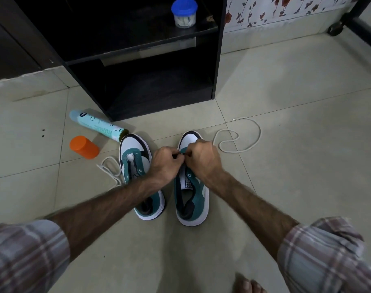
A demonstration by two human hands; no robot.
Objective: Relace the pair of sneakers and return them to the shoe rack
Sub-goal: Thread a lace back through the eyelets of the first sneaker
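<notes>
Two teal, white and black sneakers stand side by side on the tiled floor, toes pointing away from me. Over the front eyelets of the right sneaker (191, 199) my left hand (166, 163) and my right hand (203, 157) meet, fingers curled and pinching there; the lace in my fingers is hidden. A white lace (239, 138) trails from under my right hand in loops across the floor to the right. The left sneaker (136, 157) has no lace in its eyelets; another white lace (111, 169) lies bunched at its left side. The black shoe rack (218, 60) stands behind.
A light blue spray can (98, 125) lies on its side left of the rack, its orange cap (84, 147) beside it. A clear jar with a blue lid (184, 12) sits on the rack's shelf. A black castor leg (337, 28) is at far right. My bare toes (247, 285) show below.
</notes>
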